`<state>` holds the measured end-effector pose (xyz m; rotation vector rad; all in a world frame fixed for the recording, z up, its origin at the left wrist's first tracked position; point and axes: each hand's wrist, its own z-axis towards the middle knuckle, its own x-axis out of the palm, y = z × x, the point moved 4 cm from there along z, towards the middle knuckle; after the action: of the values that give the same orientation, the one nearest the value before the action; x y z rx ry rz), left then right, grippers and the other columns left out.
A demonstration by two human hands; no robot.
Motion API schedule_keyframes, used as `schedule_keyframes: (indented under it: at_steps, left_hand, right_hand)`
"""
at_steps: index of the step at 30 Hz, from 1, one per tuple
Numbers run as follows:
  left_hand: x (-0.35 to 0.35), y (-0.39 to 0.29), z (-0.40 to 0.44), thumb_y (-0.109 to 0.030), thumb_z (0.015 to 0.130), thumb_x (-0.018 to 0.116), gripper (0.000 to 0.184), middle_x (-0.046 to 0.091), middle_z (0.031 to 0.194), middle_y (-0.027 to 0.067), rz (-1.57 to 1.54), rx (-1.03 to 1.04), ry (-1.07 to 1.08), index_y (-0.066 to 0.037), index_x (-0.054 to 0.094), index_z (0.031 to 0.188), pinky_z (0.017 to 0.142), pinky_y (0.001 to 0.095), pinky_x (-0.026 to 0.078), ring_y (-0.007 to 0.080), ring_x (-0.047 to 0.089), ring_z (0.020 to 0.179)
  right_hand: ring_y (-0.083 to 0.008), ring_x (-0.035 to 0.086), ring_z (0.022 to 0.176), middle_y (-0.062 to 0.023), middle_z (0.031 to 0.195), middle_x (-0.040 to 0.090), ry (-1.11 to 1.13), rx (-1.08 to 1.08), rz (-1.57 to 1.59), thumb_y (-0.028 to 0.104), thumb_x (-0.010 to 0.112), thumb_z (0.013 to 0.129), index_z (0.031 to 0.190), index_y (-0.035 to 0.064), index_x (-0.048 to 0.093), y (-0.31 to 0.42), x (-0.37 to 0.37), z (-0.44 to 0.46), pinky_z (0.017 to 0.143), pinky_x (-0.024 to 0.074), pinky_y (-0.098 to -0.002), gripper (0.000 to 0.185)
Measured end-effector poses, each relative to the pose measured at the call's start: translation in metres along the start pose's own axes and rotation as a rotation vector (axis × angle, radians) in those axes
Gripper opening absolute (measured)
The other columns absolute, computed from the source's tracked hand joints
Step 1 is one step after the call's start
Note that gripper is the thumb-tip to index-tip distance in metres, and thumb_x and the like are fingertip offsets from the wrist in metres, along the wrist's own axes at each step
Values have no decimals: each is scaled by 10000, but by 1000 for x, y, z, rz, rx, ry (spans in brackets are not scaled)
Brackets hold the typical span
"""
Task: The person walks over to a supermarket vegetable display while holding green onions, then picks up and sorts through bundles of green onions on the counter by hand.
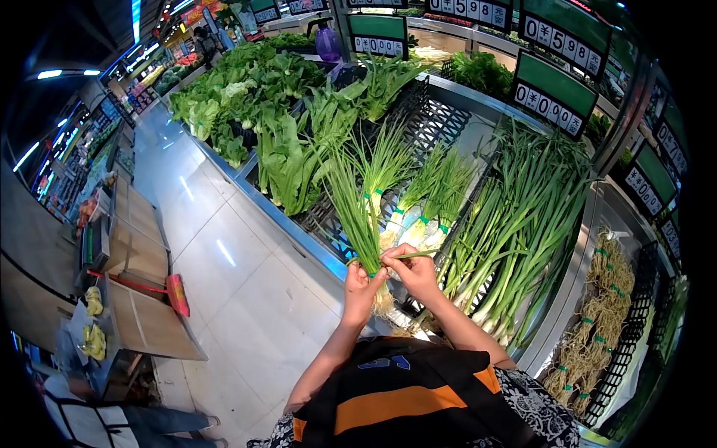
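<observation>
My left hand (pixel 359 295) is closed around the lower part of a bunch of thin spring onions (pixel 352 213), which stands tilted with its leaves up and its pale roots below. Close beside it, my right hand (pixel 417 276) pinches a narrow green strand (pixel 418 254) at the bunch; whether this is a leaf or a tie I cannot tell. Several shorter bunches with green bands (pixel 447 196) lie on the black crate just beyond my hands. To the right rests a big pile of long spring onions (pixel 523 201), white ends toward me.
Leafy greens (pixel 291 160) fill the far left of the display. Price signs (pixel 551 97) hang along the back. Banded bundles of thin roots (pixel 594 321) lie at right. A tiled aisle (pixel 216 216) runs left, with cardboard boxes (pixel 138 231) and a person's legs (pixel 160 420) there.
</observation>
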<state>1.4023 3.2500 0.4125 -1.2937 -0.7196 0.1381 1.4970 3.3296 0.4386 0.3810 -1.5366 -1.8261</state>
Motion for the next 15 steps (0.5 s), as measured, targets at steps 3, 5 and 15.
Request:
schedule_keyframes:
  at_steps: [3, 5, 15]
  left_hand:
    - [-5, 5, -1, 39, 804, 573, 373, 535, 1029, 66, -65, -77, 45, -29, 390, 1122, 783, 257, 453, 120, 535, 909]
    - [-14, 4, 0, 12, 832, 548, 336, 541, 1003, 73, -32, -104, 3, -29, 388, 1125, 749, 267, 464, 123, 538, 888]
    - [-29, -5, -5, 39, 827, 508, 306, 543, 968, 93, -210, -123, 100, -36, 403, 1104, 837, 349, 424, 185, 543, 887]
  right_hand:
    - [-108, 578, 737, -92, 816, 619, 8, -47, -164, 46, 531, 861, 860, -25, 539, -1, 2, -4, 644, 472, -249, 71]
    - [-138, 605, 726, -85, 759, 621, 69, -25, -211, 53, 505, 875, 843, -12, 483, 22, 3, -2, 660, 473, -252, 76]
    - [-139, 573, 794, -77, 847, 565, 21, 209, 124, 125, 428, 926, 990, -3, 482, 5, -27, 9, 689, 450, -253, 153]
